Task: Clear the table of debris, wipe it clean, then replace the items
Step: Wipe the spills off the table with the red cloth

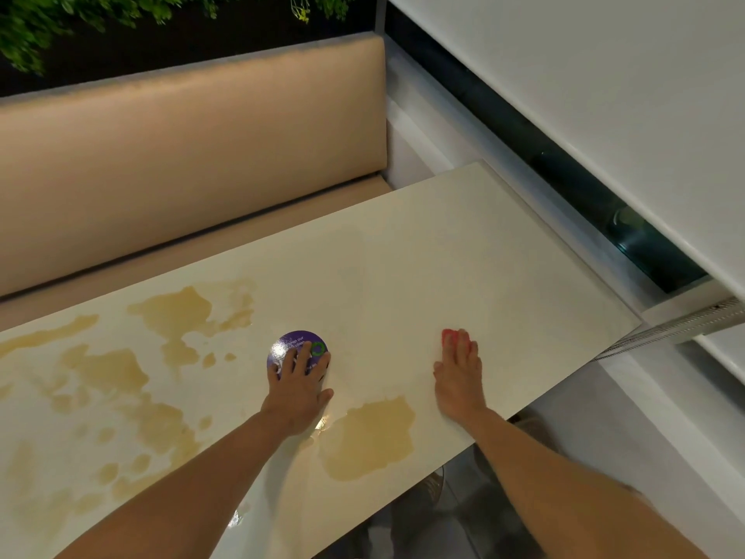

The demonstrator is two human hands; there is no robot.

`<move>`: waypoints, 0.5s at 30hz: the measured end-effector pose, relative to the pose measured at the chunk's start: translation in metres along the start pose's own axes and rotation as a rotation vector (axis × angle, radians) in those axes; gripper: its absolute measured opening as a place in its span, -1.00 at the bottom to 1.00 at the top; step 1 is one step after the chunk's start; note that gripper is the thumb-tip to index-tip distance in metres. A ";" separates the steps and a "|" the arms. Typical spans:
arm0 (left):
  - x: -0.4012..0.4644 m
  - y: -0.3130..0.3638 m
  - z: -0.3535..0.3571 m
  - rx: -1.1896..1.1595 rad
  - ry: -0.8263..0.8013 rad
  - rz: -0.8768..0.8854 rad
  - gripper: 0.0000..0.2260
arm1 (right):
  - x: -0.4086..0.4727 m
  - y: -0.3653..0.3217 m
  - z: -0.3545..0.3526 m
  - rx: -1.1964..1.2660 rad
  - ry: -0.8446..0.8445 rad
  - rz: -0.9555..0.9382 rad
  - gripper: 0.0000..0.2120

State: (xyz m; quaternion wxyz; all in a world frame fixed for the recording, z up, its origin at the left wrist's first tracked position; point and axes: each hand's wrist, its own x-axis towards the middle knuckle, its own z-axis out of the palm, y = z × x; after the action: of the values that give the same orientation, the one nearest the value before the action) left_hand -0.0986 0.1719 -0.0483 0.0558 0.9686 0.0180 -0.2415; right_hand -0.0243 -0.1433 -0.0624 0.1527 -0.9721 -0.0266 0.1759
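Note:
A long cream table (403,252) runs across the view, with patches of brownish spilled liquid (371,433) over its left and near parts. A round purple sticker (296,342) with white text and a green ring lies near the table's middle. My left hand (300,391) rests flat on the table with straight, spread fingers partly covering the sticker. My right hand (457,377) presses flat on a red cloth (450,336), which shows only beyond my fingertips, on the table's right part.
A beige padded bench (181,163) with a tall backrest runs along the table's far side. Green plants (48,22) hang above it. A white wall and ledge (604,94) close the right side. Dark floor shows below the table's near edge.

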 end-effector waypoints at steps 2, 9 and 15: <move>0.000 -0.002 0.000 -0.011 0.001 0.005 -0.40 | -0.003 -0.022 0.012 0.021 0.005 -0.035 -0.37; -0.001 -0.007 0.002 -0.092 0.034 0.037 -0.22 | -0.004 -0.110 0.028 0.168 -0.112 -0.256 -0.45; 0.005 0.011 -0.015 -0.283 0.103 0.012 -0.26 | 0.010 -0.065 -0.004 0.236 -0.032 -0.147 -0.43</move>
State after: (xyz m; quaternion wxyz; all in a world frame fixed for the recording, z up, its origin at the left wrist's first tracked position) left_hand -0.0869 0.1625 -0.0362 0.1923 0.9623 0.0490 -0.1860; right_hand -0.0134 -0.0813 -0.0418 0.2778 -0.9399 -0.0796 0.1818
